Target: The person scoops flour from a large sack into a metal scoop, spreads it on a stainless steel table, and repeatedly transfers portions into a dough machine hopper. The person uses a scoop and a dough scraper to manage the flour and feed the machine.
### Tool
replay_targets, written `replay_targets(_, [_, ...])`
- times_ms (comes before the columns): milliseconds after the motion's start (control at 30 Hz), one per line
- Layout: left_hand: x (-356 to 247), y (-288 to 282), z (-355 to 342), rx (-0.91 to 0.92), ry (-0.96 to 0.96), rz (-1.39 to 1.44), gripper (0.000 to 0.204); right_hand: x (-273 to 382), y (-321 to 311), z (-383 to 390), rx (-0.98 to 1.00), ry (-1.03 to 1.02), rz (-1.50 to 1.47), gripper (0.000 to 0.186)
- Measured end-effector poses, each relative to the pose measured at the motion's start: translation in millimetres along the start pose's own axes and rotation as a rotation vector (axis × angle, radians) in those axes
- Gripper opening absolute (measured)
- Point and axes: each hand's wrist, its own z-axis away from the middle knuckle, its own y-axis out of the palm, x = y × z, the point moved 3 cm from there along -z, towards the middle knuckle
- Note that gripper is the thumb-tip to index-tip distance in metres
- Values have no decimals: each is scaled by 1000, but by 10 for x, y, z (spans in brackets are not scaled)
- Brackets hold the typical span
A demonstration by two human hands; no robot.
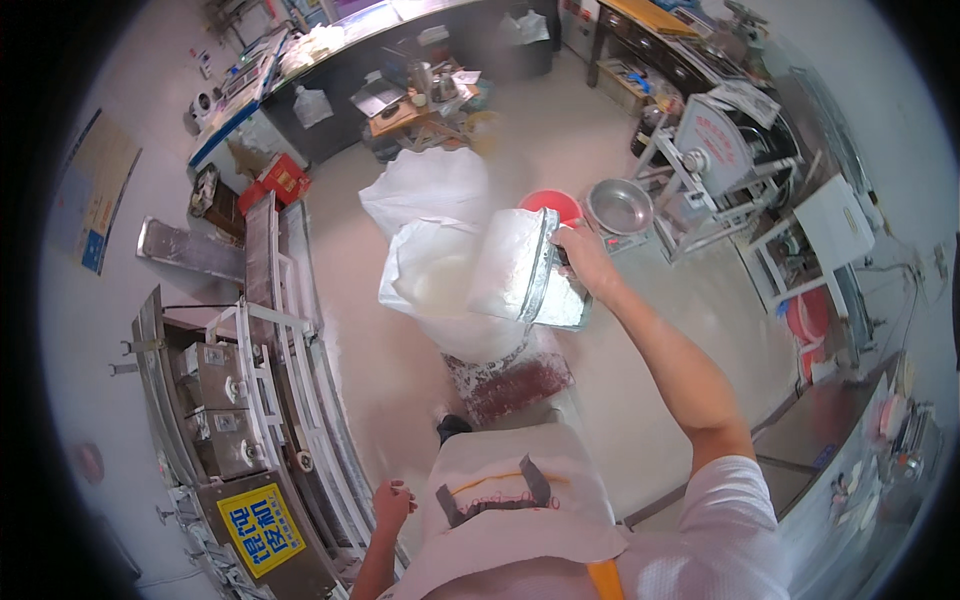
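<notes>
My right hand [575,245] grips a large silver metal scoop [515,265] by its handle at the right side of an open white sack [420,310]. Pale fine material [440,280] shows inside the sack. A second white sack [420,185] is behind it. The front sack rests on a dark-red, powder-marked platform [500,390]. Just beyond the scoop are a red bucket [545,200] and a round steel pan [620,208] on a small scale [626,243]. My left hand [394,500] hangs low beside my apron, fingers loosely bent, with nothing visible in it.
Metal racks and steel cabinets [215,370] line the left. A cluttered low table [395,120] stands before a long counter [340,30]. At right are a machine on a white frame [705,150], a white stool [830,220] and a steel bench [800,440].
</notes>
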Motion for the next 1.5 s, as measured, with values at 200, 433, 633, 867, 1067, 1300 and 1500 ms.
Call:
replay_targets(200, [-150,266,194,80,128,-124,29,-81,-832,1032,-113,91,-98,34])
replay_targets(433, [-543,586,-49,319,225,-293,33,-556,-1761,2567,-471,153,-170,39])
replay_targets(633, [-675,989,-155,553,315,-527,30,-814,-2123,4426,-826,219,-298,34])
replay_targets(867, [-752,1495,-204,730,388,-684,21,-1417,-2105,6642,-1308,269,-476,30])
replay_targets(1067, [-722,2140,-104,826,411,-833,16,-1953,-1974,8430,-1626,268,-660,28])
replay_targets(1300, [-822,3248,651,775,467,-1032,17,-2762,-2039,10347,-1983,305,-692,30])
replay_targets(1500, [-765,4254,1552,840,627,-1186,25,-3323,-2389,11603,-2158,580,-592,30])
